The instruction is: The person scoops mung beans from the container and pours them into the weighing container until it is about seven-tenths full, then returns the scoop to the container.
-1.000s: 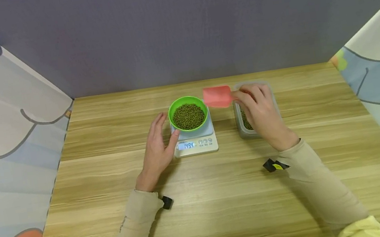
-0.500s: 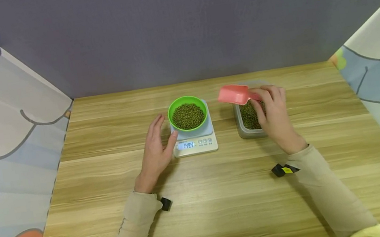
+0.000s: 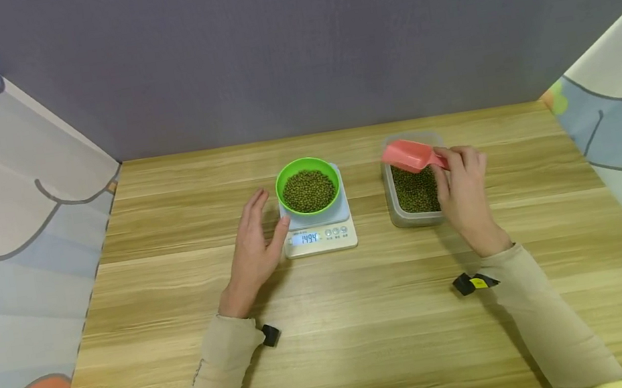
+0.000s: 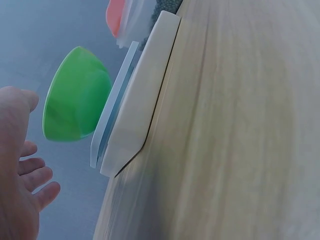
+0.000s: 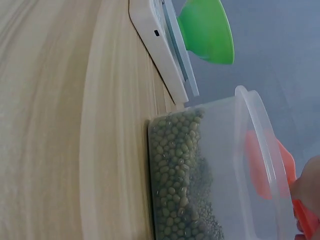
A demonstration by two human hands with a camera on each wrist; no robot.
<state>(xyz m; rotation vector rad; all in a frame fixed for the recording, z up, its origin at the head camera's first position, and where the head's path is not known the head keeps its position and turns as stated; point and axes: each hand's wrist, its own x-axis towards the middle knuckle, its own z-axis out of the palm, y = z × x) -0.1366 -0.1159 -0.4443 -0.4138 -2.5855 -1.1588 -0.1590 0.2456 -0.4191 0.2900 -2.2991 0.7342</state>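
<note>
My right hand grips the handle of a pink scoop, held over the back part of a clear plastic box. Mung beans fill the lower part of that box. In the right wrist view the scoop shows partly through the box wall, at the rim. A green bowl with mung beans in it stands on a kitchen scale, whose display reads 149.4. My left hand is beside the bowl on its left, fingers extended and thumb apart. A gap shows between hand and bowl in the left wrist view.
Everything stands on a wood-grain table. A grey wall rises behind its far edge, and printed cloth panels flank both sides. The box is to the right of the scale, with a strip of tabletop between them.
My right hand has moved right with the scoop, from near the bowl's edge to over the box. The left hand has shifted slightly away from the bowl. The display reading is the same.
</note>
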